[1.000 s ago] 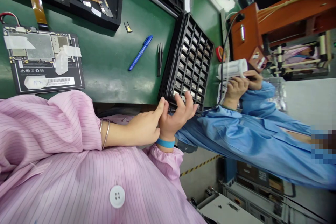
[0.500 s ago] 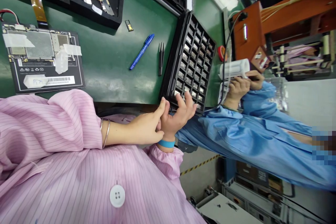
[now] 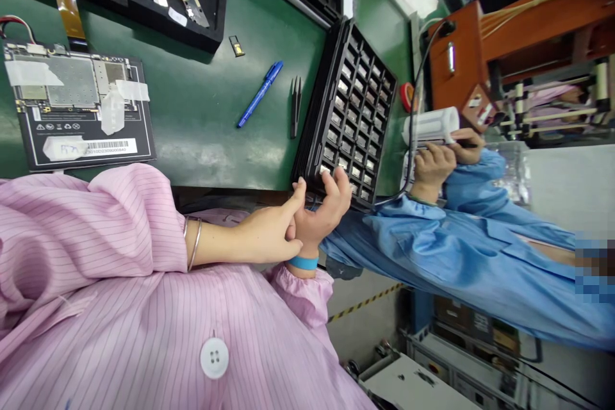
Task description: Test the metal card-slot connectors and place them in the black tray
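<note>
My left hand (image 3: 276, 229), with silver bangles on its wrist, reaches in from the left and rests against my other hand. Its index finger and thumb are stretched out apart; its remaining fingers are partly hidden. My right hand (image 3: 323, 210), above a blue wristband (image 3: 303, 262), is open, fingers spread and slightly curled. Its fingertips are at the near edge of the top black compartment tray (image 3: 336, 141), whose cells hold small silvery parts; whether they touch it I cannot tell. Black tweezers (image 3: 295, 109) and a blue pen (image 3: 260, 95) lie left of the tray stack.
A taped circuit board on a black battery (image 3: 86, 109) lies at left. Behind it stands a black foam fixture (image 3: 211, 38) with a screen. A small card tray (image 3: 236, 46) lies nearby. Right, a co-worker in blue holds a white cylinder (image 3: 432, 126) beside a black cable (image 3: 412, 109).
My right hand has shifted slightly left, its fingers drawing a little closer together. My left hand stays almost still. The things on the bench have not moved.
</note>
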### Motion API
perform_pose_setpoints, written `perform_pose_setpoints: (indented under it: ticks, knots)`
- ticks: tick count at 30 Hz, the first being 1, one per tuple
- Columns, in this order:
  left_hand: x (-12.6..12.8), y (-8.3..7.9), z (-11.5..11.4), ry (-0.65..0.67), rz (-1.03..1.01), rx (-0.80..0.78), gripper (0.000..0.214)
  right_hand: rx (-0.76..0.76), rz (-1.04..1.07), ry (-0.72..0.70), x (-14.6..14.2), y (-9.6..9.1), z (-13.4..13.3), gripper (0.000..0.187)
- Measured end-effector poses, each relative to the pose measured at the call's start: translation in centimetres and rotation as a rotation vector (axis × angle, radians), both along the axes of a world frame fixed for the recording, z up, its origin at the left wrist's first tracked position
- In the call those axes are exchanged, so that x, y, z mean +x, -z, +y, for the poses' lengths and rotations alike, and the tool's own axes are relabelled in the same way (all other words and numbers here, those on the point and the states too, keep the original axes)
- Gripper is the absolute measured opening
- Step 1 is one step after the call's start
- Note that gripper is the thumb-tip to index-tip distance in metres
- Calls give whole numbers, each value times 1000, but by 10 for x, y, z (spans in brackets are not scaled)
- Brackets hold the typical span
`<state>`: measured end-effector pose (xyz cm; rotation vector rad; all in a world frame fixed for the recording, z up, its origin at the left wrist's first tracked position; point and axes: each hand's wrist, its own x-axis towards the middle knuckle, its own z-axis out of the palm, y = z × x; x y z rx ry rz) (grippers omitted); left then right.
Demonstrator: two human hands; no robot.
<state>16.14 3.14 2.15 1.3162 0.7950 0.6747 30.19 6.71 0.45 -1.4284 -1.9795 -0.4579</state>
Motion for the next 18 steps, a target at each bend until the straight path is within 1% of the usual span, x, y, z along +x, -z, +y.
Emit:
perform_pose_setpoints:
  ticks: [10, 18]
  knots:
    - [-2, -1, 1, 3, -8, -22, 105, -35, 39, -30, 2, -5, 0, 40]
    - [-2, -2, 1, 9, -4, -32, 105, -14, 32, -43, 3, -5, 0, 40]
